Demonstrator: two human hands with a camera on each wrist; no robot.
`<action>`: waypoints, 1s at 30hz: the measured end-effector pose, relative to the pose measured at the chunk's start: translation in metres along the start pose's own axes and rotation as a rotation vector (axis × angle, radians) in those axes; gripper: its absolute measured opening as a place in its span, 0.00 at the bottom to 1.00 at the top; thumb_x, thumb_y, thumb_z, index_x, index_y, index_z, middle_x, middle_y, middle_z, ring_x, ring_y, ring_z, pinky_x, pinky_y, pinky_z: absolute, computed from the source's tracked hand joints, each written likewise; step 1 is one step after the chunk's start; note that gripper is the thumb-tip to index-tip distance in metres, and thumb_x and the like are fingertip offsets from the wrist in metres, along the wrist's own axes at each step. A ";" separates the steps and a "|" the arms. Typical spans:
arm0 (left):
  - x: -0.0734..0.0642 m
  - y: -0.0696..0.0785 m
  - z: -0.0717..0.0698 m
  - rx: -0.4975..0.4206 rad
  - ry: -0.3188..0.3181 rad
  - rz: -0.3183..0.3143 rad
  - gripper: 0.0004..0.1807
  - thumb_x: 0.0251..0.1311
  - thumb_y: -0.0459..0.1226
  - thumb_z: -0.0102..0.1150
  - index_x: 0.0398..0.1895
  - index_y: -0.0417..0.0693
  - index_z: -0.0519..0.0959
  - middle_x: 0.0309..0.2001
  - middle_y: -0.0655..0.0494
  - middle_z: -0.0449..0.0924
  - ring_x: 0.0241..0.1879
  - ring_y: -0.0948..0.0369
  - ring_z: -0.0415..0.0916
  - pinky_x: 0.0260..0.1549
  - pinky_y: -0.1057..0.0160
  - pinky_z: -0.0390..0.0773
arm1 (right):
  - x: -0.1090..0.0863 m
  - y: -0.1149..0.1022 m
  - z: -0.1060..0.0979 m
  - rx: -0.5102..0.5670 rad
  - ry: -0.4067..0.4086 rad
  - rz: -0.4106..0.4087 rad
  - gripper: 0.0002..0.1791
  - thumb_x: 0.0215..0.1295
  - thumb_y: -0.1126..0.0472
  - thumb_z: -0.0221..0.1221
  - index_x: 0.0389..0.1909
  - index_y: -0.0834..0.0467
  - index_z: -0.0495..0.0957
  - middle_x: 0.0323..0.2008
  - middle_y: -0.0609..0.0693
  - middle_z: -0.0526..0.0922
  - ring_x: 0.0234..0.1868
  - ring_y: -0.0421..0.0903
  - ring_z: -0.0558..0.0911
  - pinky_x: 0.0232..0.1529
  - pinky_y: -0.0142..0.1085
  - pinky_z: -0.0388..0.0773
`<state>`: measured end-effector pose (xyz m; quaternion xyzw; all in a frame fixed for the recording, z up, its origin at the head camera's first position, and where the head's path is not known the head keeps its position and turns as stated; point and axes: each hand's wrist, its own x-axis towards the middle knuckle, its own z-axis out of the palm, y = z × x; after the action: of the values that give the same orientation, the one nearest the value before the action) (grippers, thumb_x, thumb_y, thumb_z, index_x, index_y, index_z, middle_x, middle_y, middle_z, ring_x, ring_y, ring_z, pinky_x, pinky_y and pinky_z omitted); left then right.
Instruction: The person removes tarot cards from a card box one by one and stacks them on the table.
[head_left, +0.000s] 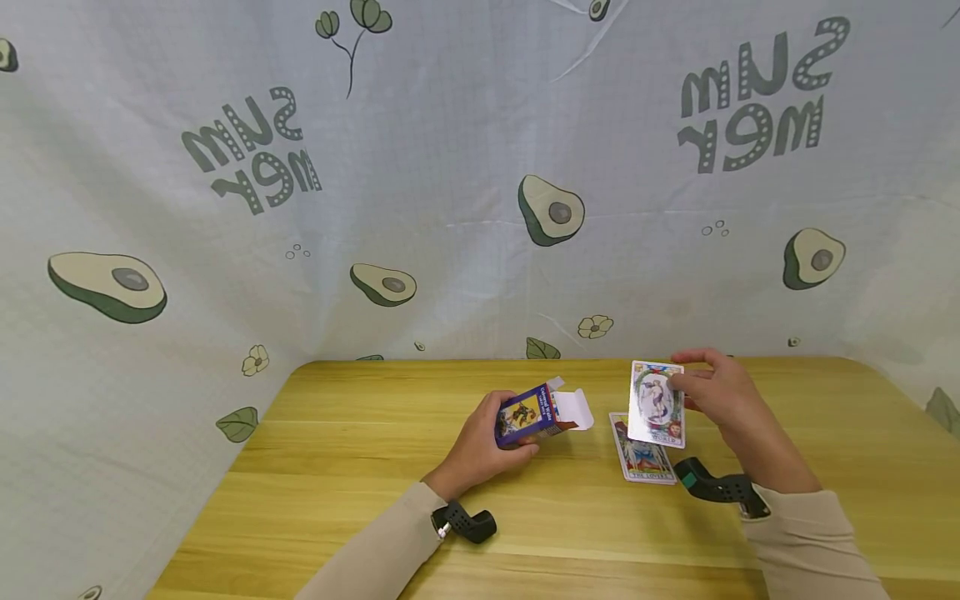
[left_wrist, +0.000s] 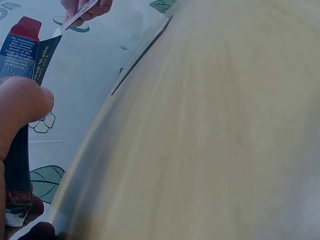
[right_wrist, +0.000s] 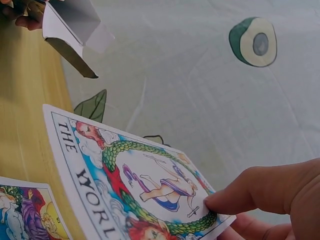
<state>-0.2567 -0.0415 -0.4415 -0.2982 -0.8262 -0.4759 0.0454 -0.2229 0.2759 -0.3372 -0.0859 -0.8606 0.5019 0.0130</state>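
Note:
In the head view my left hand point(head_left: 478, 440) grips a purple tarot card box point(head_left: 522, 417), held tilted with its open end and white flaps to the right. The left wrist view shows the thumb across the printed side of the box point(left_wrist: 17, 150). My right hand point(head_left: 729, 397) pinches a tarot card by its edge, thumb on the picture; it is "The World" card point(head_left: 652, 408). Below it, "The Lovers" card point(head_left: 647, 468) lies face up on the table, its upper part covered by the held card. The right wrist view shows the held card's point(right_wrist: 165, 180) picture closely.
The yellow wood-grain table point(head_left: 345, 467) has rounded far corners. Behind it hangs a pale cloth point(head_left: 450, 208) printed with avocados and leaves. A black camera band point(head_left: 468, 522) sits on the left wrist, another camera band point(head_left: 716, 487) on the right.

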 end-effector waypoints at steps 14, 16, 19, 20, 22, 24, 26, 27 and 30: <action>0.000 0.001 -0.001 0.006 -0.001 -0.006 0.39 0.49 0.50 0.71 0.63 0.51 0.63 0.50 0.59 0.70 0.45 0.63 0.70 0.45 0.65 0.74 | 0.001 0.006 0.001 -0.016 -0.021 0.001 0.29 0.70 0.53 0.54 0.63 0.69 0.64 0.55 0.71 0.73 0.44 0.54 0.80 0.49 0.49 0.75; 0.000 0.001 -0.001 0.008 0.001 -0.005 0.39 0.49 0.50 0.71 0.63 0.51 0.64 0.50 0.59 0.70 0.45 0.63 0.70 0.45 0.65 0.74 | 0.002 0.008 0.001 -0.021 -0.028 -0.001 0.28 0.70 0.54 0.54 0.63 0.70 0.65 0.55 0.71 0.74 0.42 0.52 0.81 0.46 0.45 0.77; 0.000 0.000 0.000 0.009 0.002 -0.005 0.39 0.49 0.50 0.71 0.63 0.51 0.64 0.50 0.59 0.70 0.45 0.63 0.70 0.45 0.65 0.74 | 0.003 0.010 0.001 -0.016 -0.039 0.006 0.28 0.69 0.56 0.55 0.62 0.70 0.65 0.51 0.69 0.77 0.39 0.49 0.81 0.41 0.39 0.78; 0.001 0.000 0.000 0.008 0.002 -0.005 0.40 0.49 0.50 0.71 0.63 0.51 0.63 0.50 0.59 0.70 0.45 0.63 0.70 0.45 0.65 0.74 | 0.004 0.011 0.002 -0.015 -0.041 0.008 0.27 0.69 0.57 0.56 0.62 0.71 0.65 0.50 0.68 0.78 0.38 0.48 0.81 0.40 0.38 0.79; 0.001 -0.001 0.000 0.004 -0.001 -0.004 0.40 0.49 0.50 0.71 0.63 0.51 0.63 0.50 0.59 0.70 0.45 0.63 0.70 0.45 0.65 0.74 | 0.007 0.013 0.003 -0.003 -0.049 0.011 0.26 0.69 0.59 0.56 0.61 0.71 0.65 0.47 0.66 0.80 0.36 0.47 0.81 0.39 0.37 0.79; 0.001 -0.001 0.000 0.001 -0.003 -0.003 0.40 0.49 0.50 0.71 0.63 0.51 0.63 0.50 0.59 0.70 0.45 0.63 0.70 0.45 0.65 0.74 | 0.009 0.017 0.003 0.003 -0.056 0.013 0.26 0.68 0.59 0.57 0.60 0.72 0.65 0.45 0.64 0.81 0.34 0.47 0.81 0.38 0.37 0.80; 0.002 -0.001 0.000 -0.001 -0.005 -0.004 0.40 0.49 0.50 0.71 0.63 0.51 0.63 0.50 0.59 0.70 0.45 0.63 0.70 0.45 0.65 0.74 | 0.012 0.022 0.004 0.006 -0.059 0.015 0.26 0.67 0.59 0.58 0.59 0.72 0.66 0.45 0.65 0.81 0.34 0.48 0.81 0.39 0.39 0.80; 0.002 -0.002 0.001 -0.001 -0.006 -0.004 0.40 0.49 0.50 0.71 0.63 0.51 0.63 0.50 0.59 0.70 0.45 0.63 0.70 0.45 0.65 0.74 | 0.015 0.024 0.004 0.002 -0.057 0.020 0.26 0.66 0.59 0.58 0.58 0.71 0.66 0.44 0.65 0.81 0.34 0.49 0.81 0.38 0.39 0.80; 0.003 -0.002 0.001 0.001 -0.007 -0.005 0.40 0.50 0.50 0.71 0.63 0.51 0.63 0.50 0.59 0.70 0.45 0.63 0.70 0.45 0.65 0.74 | 0.019 0.031 0.006 -0.007 -0.038 0.049 0.25 0.64 0.59 0.60 0.57 0.68 0.68 0.44 0.64 0.81 0.36 0.51 0.81 0.39 0.42 0.81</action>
<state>-0.2601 -0.0401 -0.4429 -0.2977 -0.8274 -0.4745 0.0412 -0.2383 0.2889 -0.3683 -0.0976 -0.8601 0.5005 -0.0162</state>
